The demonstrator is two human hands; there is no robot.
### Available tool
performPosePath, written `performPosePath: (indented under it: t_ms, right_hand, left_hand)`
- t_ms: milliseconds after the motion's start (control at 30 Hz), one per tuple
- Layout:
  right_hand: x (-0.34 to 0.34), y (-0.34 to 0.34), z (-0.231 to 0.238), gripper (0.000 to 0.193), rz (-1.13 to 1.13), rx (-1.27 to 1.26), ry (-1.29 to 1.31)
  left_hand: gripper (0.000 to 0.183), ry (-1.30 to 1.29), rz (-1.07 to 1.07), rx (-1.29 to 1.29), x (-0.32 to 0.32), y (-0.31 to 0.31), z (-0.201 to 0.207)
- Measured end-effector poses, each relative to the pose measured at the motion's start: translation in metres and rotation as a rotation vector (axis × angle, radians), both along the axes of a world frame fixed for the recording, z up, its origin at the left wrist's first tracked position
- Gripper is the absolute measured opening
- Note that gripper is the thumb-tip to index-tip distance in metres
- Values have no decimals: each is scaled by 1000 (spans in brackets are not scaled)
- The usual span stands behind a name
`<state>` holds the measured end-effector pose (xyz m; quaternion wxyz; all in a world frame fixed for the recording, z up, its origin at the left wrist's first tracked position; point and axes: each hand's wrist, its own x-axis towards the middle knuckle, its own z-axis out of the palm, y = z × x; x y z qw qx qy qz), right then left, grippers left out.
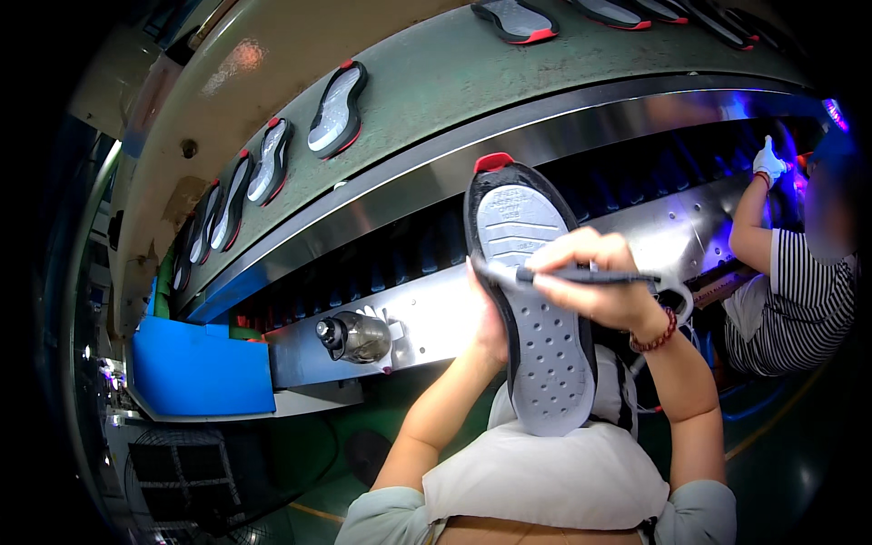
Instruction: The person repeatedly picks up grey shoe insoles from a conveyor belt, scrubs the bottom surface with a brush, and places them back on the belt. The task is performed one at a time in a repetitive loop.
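Note:
A shoe sole (549, 327), grey inside with a black rim and a red tip, stands lengthwise in front of me, its near end against a pale cloth over my lap. My left hand (490, 320) grips its left edge from the side, the fingers mostly hidden behind it. In my right hand (599, 277) is a slim brush (581, 274) with a black handle, pinched between thumb and fingers. The brush's pale tip lies at the sole's left inner edge, about midway along. Ridges show on the sole's far half and small holes on the near half.
Several similar soles (338, 111) lie along a green conveyor belt (427, 77) at the far side. A metal ledge (427, 318) runs below it, carrying a dark bottle (356, 336). A blue panel (202, 368) is at left. At right sits another person (790, 300) with a white-gloved hand.

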<state>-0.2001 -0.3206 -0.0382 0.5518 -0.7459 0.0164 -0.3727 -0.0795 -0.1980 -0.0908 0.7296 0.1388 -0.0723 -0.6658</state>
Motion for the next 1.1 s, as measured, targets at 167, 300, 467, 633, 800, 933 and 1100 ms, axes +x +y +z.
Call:
performPosePath:
  t_ms: [167,300,467,633,800,933,1100]
  right_hand:
    - [-14,-5,-1,14,171,384,49]
    - [-11,-5,-5,16,154,249,75]
    - [-17,-6,-4,15,291,359,61]
    - [-18,4,-13,18,141,13,-17]
    - [-24,2,-10,18,39,240,-9]
    - [-25,4,-8,19,71,-116,15]
    - [-30,-7,-14,19,91,185,25]
  left_hand:
    - [90,-547,198,409,-6,-2,27]
    - [86,-499,307,440,1,-6,27]
    - [81,-522,539,324,17,-10,19]
    - [101,-444,381,-12,27,-23,21]
    - [101,-376,381,-260,33,-33,32]
    - [98,-401,416,-402,40,-37,31]
    - [100,-409,443,-326,47,-37,32]
